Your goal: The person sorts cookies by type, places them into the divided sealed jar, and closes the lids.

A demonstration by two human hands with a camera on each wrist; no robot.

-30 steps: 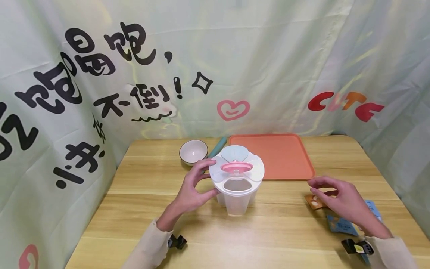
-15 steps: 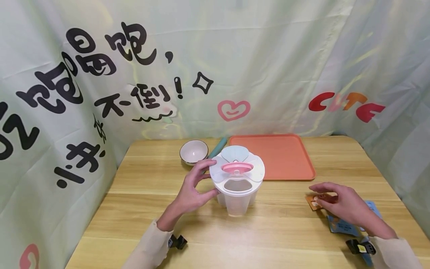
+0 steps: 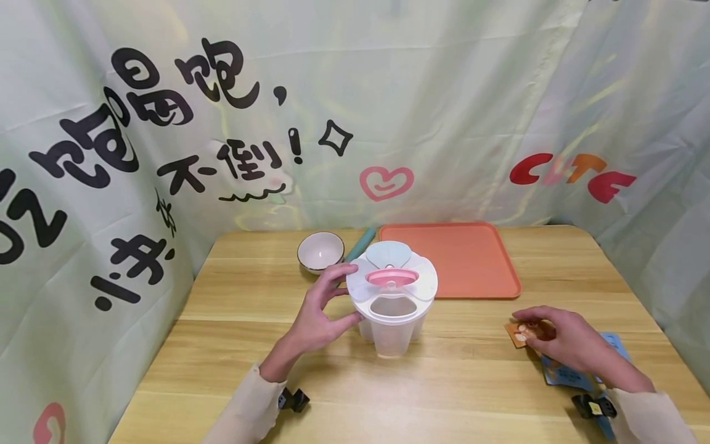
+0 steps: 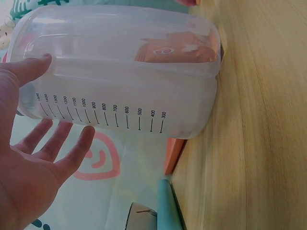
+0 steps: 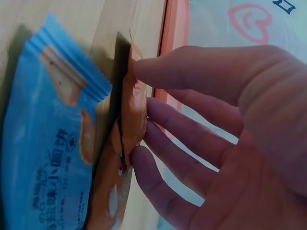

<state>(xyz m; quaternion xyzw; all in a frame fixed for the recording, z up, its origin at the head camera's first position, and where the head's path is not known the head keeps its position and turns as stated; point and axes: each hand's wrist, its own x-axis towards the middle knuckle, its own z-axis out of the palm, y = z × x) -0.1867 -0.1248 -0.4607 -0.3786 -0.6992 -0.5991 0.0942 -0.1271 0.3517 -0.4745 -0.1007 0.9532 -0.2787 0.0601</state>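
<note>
Only the left-wrist view showed an orange wrapper [image 4: 187,50] through the translucent, white-lidded container [image 3: 391,333], upright at centre frame, held between thumb and fingers of the left hand [image 3: 317,317]. At lower right, the right hand [image 3: 571,338] touched a crinkled orange packet [image 3: 517,334] with thumb and fingertips; whether they pinched it could not be told. That hand partly hid blue packets [image 3: 566,374]; the container, a coral tray [image 3: 460,256].

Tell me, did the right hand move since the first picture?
Yes, in the head view the right hand has moved lower, farther from the near corner of the orange tray.
</note>
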